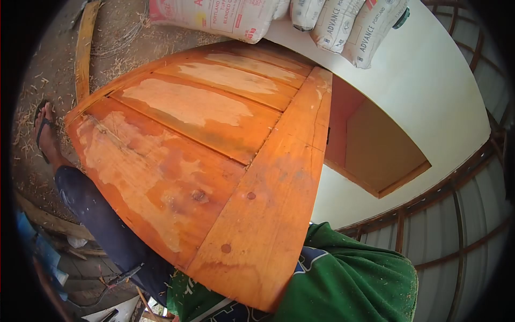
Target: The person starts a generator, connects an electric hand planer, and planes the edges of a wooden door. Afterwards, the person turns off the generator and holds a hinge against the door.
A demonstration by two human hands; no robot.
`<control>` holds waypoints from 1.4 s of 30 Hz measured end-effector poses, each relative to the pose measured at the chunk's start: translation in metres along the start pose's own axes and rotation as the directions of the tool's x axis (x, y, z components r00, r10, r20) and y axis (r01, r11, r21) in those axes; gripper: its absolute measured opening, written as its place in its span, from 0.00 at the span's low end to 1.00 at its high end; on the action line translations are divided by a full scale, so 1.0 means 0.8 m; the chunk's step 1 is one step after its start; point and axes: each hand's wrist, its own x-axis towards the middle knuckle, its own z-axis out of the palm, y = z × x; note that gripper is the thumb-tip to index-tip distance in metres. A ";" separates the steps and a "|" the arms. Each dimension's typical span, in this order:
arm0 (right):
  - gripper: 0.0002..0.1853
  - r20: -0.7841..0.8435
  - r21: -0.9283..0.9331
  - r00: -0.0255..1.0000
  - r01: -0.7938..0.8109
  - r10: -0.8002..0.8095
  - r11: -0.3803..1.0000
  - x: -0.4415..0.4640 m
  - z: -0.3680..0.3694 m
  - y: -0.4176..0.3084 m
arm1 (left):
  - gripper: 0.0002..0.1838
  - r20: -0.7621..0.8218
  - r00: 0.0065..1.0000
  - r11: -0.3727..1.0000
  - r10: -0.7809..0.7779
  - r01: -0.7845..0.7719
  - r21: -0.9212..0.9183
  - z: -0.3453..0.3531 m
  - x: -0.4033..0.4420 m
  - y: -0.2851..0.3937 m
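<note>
We've got an orange-stained wooden panel door (257,177) mid-scene, running from the near edge to the far side, tilted in view. Stain is patchy: pale bare areas on the panels, darker orange around them, a few knots in the near boards. Both hands out of view, so we can't tell if they're apart, together or gripping anything. Green shirt (348,273) sits right at the door's near end; dark trouser leg (102,220) and flip-flopped foot (45,129) along its left side. Far side: cement bags (338,27), printed "Portland". Far left: wooden plank (84,53) and loose wire (120,43) on ground littered with shavings. Right: white wall (407,75) with a wood-framed opening (394,147), then ribbed metal sheeting (437,236) beyond.
</note>
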 end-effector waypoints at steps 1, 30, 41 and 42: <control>0.15 -0.001 -0.008 1.000 -0.002 0.002 1.000 0.000 -0.001 0.000 | 0.29 0.043 0.996 0.985 -0.079 0.085 -0.153 0.001 -0.004 0.011; 0.19 -0.141 -0.372 0.836 0.451 -0.530 0.811 0.149 -0.035 0.079 | 0.17 -0.049 0.981 0.944 0.188 -0.194 -0.266 -0.389 -0.382 0.367; 0.11 -0.028 -0.256 0.453 0.859 -0.891 0.444 0.176 -0.046 0.052 | 0.12 0.094 0.815 0.806 0.572 -0.579 0.121 -0.433 -0.435 0.455; 0.11 -0.041 -0.253 0.483 0.842 -0.875 0.477 0.173 -0.045 0.055 | 0.12 0.087 0.791 0.775 0.605 -0.611 0.162 -0.428 -0.427 0.452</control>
